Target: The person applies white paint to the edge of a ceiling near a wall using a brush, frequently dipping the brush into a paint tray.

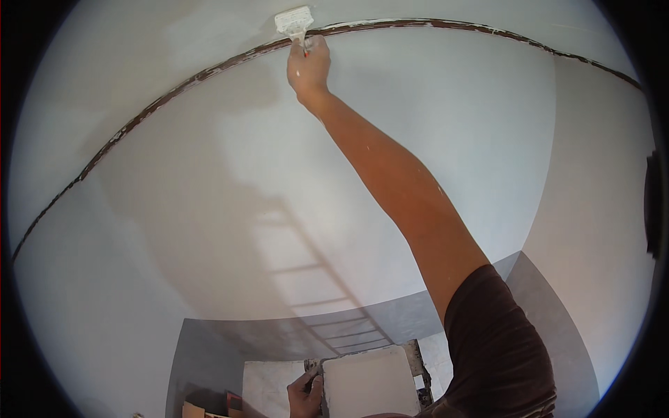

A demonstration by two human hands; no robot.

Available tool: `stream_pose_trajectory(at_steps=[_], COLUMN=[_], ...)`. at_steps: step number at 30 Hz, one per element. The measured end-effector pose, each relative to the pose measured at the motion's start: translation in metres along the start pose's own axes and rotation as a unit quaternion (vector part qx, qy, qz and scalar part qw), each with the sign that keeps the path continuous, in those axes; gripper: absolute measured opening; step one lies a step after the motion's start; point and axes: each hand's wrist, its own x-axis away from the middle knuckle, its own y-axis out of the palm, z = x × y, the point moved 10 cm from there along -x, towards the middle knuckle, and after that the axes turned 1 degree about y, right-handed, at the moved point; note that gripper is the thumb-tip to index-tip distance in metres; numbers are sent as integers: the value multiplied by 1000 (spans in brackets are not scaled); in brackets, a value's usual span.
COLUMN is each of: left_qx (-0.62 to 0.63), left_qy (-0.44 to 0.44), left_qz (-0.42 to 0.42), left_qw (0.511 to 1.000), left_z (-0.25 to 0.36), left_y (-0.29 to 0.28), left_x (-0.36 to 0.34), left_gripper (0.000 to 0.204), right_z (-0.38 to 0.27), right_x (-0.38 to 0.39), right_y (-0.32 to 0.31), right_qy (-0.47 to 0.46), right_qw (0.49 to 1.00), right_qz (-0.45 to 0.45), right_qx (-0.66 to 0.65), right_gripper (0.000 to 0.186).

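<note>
Pale wall (390, 167) fills most of the view, running down to a grey lower band (411, 313) well below my raised hand; lens bends the straight edges. Right grip (309, 66): clenched on the handle of a wide flat tool (293, 19), arm stretched upward, knuckles flecked with white. Tool head points up, directly above the grip, and is thickly coated in white; too coated to tell brush from blade. Just beside the grip, and extending off to both its left and right, runs a dark brown strip (198, 78), patchy with white smears; the tool overlaps it in view, contact not determinable. Dark short sleeve (498, 334) lies far below and to the right of this grip. Left grip (304, 395): low down, well below the right one, fingers curled against the near side of a squarish tub (367, 353); whether it clasps the rim I cannot tell. Tub sits immediately right of the left grip, whitish across its face, edges darkened and crusted. Left of that same grip, at the lower border: a cardboard box (194, 410), partly cut off. Ladder-shaped shadow (313, 268) falls on the wall above the left grip.
</note>
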Motion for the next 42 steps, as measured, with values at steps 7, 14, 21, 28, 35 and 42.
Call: stream_pose_trajectory(at_steps=[7,14,21,28,35,42], left_qx=[31,19,-17,-206,-64,-145], left_qy=[22,54,-30,103,66,61], left_qz=[-27,-18,16,-17,-23,47], left_qw=[999,998,999,973,995,987], left_z=[22,49,13,2,-41,-13], left_y=[12,23,7,13,-5,-1], left_x=[2,2,7,1,-8,17], left_gripper=[42,43,45,44,40,38], right_z=[15,43,-8,86,49,7], right_x=[6,-78,17,-89,-171,-91], right_y=[-62,-22,-21,-147,-182,-185], right_qy=[24,-31,-3,78,68,-125], right_qw=[995,991,996,992,987,987], right_qz=[56,90,-90,34,126,55], right_qx=[83,92,22,93,67,80], right_gripper=[22,25,24,25,25,23])
